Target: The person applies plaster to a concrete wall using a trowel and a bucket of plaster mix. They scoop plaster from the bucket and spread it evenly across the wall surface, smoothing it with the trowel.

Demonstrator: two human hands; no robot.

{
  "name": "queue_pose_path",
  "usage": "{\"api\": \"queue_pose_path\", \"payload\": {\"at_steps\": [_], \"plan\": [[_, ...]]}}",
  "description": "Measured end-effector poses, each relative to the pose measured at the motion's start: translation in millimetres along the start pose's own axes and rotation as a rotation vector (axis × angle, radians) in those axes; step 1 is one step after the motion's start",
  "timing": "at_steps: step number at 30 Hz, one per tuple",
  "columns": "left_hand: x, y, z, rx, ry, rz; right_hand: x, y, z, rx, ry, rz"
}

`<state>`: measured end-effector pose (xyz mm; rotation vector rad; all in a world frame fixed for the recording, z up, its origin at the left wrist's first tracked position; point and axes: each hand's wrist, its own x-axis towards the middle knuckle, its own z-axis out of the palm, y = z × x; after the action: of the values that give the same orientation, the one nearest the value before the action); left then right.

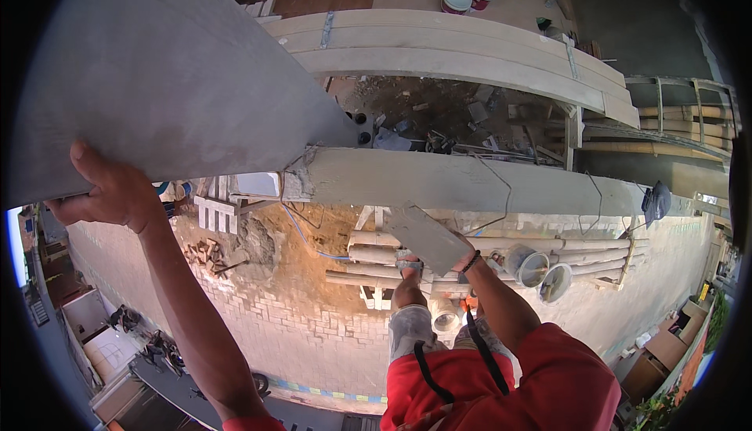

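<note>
My left hand point(121, 196) is closed round the lower edge of a smooth grey plastered column point(180, 70) at the upper left, thumb on its face. In my right hand point(468, 257) is a flat rectangular plastering trowel point(429, 237), its broad grey face showing. The blade hides most of that hand's fingers; a dark bracelet circles the wrist. Just beyond the trowel runs a long grey plastered beam point(407, 184), meeting the column at its left end. Thin bent wires stick out over the beam. Whether the trowel touches it I cannot tell.
Below me, my foot point(409, 265) rests on bamboo scaffold poles point(376, 255). Two buckets point(554, 282) stand right of my legs. Paving and a sand patch point(321, 227) lie far below. Across the beam are pale boards point(454, 47) and two white pails point(456, 0). A dark cap point(656, 202) hangs at the right.
</note>
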<state>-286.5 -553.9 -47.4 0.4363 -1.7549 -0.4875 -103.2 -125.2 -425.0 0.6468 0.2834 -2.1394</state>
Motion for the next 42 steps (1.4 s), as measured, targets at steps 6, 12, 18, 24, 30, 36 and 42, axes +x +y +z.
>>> {"api": "queue_pose_path", "payload": {"at_steps": [6, 12, 18, 24, 30, 36, 42], "plan": [[2.0, 3.3, 4.1, 0.042, -0.029, 0.039, -59.3, -36.9, 22.8, 0.018, -0.027, -0.110], [-0.6, -13.3, 9.6, 0.007, -0.023, 0.033, -103.3, -40.7, 0.2, 0.091, -0.102, -0.267], [6.2, -19.4, 8.0, 0.046, 0.010, 0.055, -190.3, -67.9, 2.3, 0.003, -0.134, -0.632], [25.6, -53.6, 6.1, 0.069, 0.055, 0.117, -246.6, -126.2, -54.0, -0.219, 0.261, -0.913], [35.0, -62.3, 3.1, 0.222, 0.121, 0.156, -210.9, -169.8, -80.5, -0.807, 0.831, -1.009], [34.2, -40.1, -3.8, 0.196, -0.003, 0.155, -154.6, -173.1, -56.2, -1.614, 1.120, -1.026], [21.7, -20.4, -2.8, 0.228, -0.031, -0.002, -137.1, -174.8, -63.3, -1.686, 1.161, -0.930]]}}
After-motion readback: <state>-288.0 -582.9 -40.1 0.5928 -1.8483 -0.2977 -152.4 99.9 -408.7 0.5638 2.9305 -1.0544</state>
